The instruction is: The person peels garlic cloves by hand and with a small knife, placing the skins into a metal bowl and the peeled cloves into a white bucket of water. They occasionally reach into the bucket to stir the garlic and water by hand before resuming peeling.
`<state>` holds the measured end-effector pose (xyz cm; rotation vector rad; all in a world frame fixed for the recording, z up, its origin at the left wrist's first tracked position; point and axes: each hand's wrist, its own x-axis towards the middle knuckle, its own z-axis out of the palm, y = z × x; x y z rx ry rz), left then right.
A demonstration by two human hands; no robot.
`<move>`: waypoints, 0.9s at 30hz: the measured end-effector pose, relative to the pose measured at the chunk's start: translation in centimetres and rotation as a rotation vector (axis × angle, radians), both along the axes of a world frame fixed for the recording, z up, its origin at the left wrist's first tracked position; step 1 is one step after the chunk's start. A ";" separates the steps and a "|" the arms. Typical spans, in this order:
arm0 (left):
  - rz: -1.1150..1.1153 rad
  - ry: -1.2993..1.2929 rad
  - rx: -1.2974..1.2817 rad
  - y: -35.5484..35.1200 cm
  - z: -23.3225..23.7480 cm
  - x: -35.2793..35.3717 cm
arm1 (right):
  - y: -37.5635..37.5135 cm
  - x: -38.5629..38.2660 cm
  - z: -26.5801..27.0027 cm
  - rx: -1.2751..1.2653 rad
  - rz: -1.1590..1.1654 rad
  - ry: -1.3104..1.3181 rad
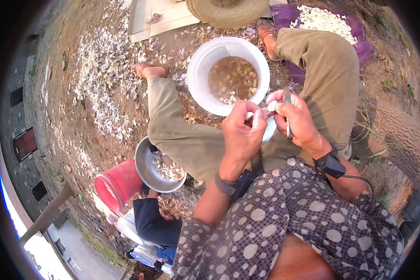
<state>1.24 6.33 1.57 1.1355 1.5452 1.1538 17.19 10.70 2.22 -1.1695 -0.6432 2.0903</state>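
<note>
My left hand (241,133) pinches a small white garlic clove (266,108) at its fingertips, just above my knees. My right hand (297,120) grips a small knife (288,116) with the blade up and its thumb touches the same clove. Both hands meet over the near rim of a white bucket (198,70) that holds brownish water with several peeled cloves floating in it. Black bands are strapped on both wrists.
A metal bowl (144,170) with peels sits by my left thigh, a red bucket (119,184) beside it. A purple cloth (359,44) carries a heap of white cloves. A straw hat (226,11) lies beyond the bucket. Peels litter the dirt. Another person's dark sleeve (151,224) is at lower left.
</note>
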 end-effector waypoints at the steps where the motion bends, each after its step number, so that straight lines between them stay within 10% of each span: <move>1: 0.017 -0.047 0.007 0.0 0.2 0.2 | 0.0 0.2 -0.3 -0.006 -0.010 0.033; 12: -0.029 0.053 -0.011 -0.6 0.8 0.5 | 1.5 4.5 0.5 0.105 -0.251 0.217; 27: -0.181 -0.216 -0.469 -1.0 -0.7 0.1 | 14.1 26.3 4.3 0.594 -0.658 -0.667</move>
